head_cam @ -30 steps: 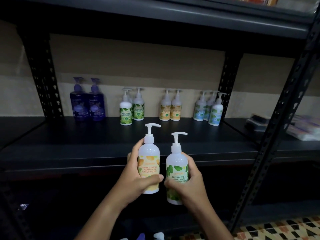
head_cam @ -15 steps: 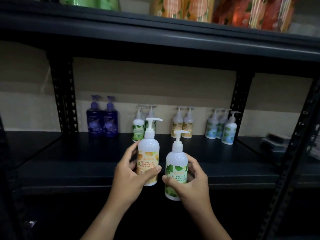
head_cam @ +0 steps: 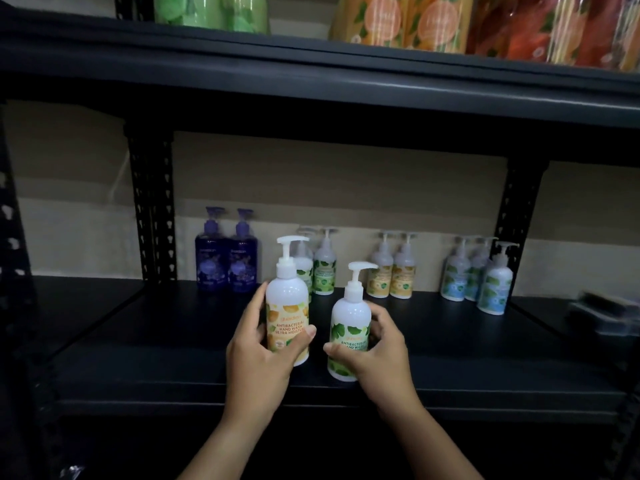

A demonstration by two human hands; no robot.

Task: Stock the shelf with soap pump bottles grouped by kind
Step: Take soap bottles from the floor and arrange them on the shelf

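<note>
Head view: on the shelf [head_cam: 173, 323], going left to right along the back from ten to two o'clock, stand two purple bottles [head_cam: 225, 258], two green-label bottles [head_cam: 323, 268], two orange-label bottles [head_cam: 391, 271] and three blue-label bottles [head_cam: 478, 275], so grouping looks well begun. At centre, the left hand [head_cam: 256, 355] has its fingers clamped round an orange-label pump bottle [head_cam: 287, 306], the right hand [head_cam: 381, 351] likewise round a green-label pump bottle [head_cam: 349, 330], near the shelf's front edge. Both remain to be set with their kinds.
</note>
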